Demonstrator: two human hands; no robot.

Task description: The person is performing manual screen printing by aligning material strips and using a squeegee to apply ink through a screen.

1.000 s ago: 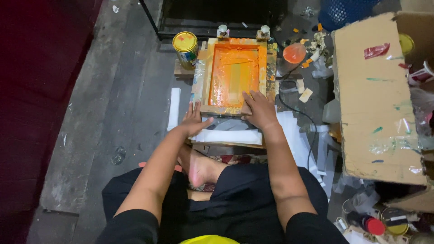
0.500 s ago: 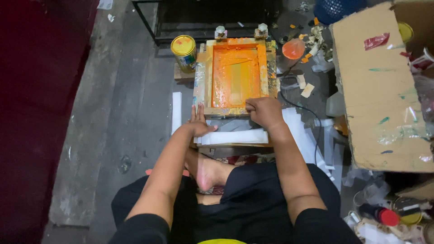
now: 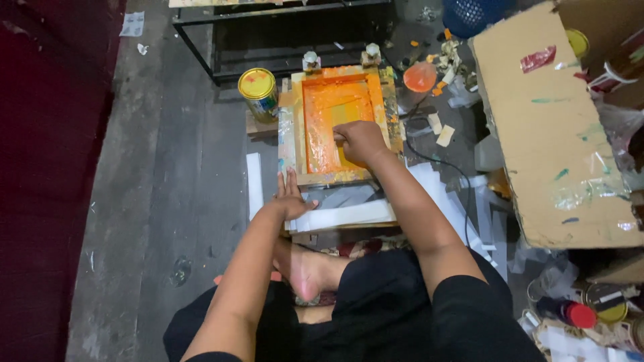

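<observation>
We see the orange-stained wooden screen-printing frame (image 3: pixel 339 124) lying flat on the grey concrete floor (image 3: pixel 181 201). Our right hand (image 3: pixel 359 141) reaches in, fingers curled together on its mesh; our left hand (image 3: pixel 292 198) presses flat at the frame's near-left corner, fingers slightly spread.

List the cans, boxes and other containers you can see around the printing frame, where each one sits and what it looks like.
Paint can: left of the orange frame, round, yellow lid.
Cardboard box: right side, large, brown, paint-smeared.
Blue basket: top edge, round.
Orange lid: right of the frame, round.
Tin: bottom right, round, yellowish.
Red-capped bottle: beside that tin.
</observation>
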